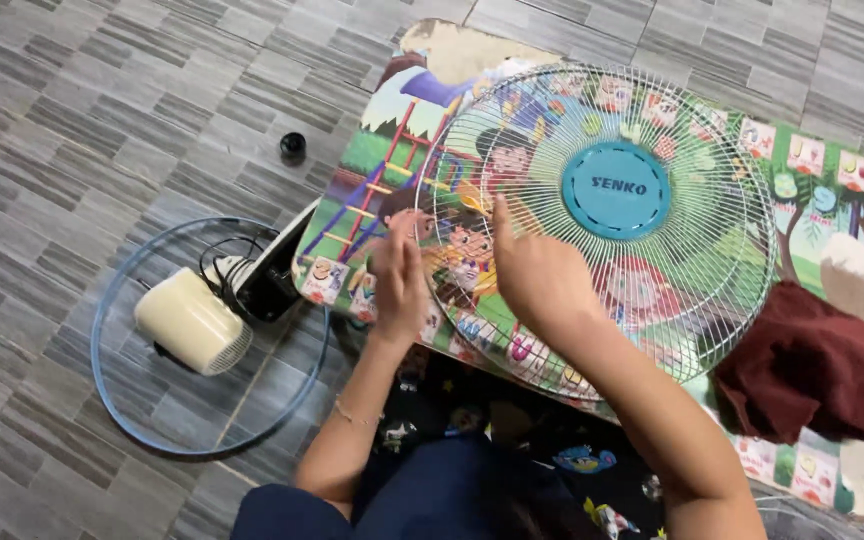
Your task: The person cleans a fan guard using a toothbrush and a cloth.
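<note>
white wire fan grille (652, 130), flat on mat

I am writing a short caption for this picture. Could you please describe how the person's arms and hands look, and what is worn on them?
Both forearms are bare, with no sleeves or gloves in view. The left hand has a thin bracelet near the wrist. The right hand shows no ring or watch.

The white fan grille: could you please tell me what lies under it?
Under the fan grille lies a colourful cartoon play mat, visible through the wires. The teal centre cap and both hands, left and right, hide parts of the mat.
</note>
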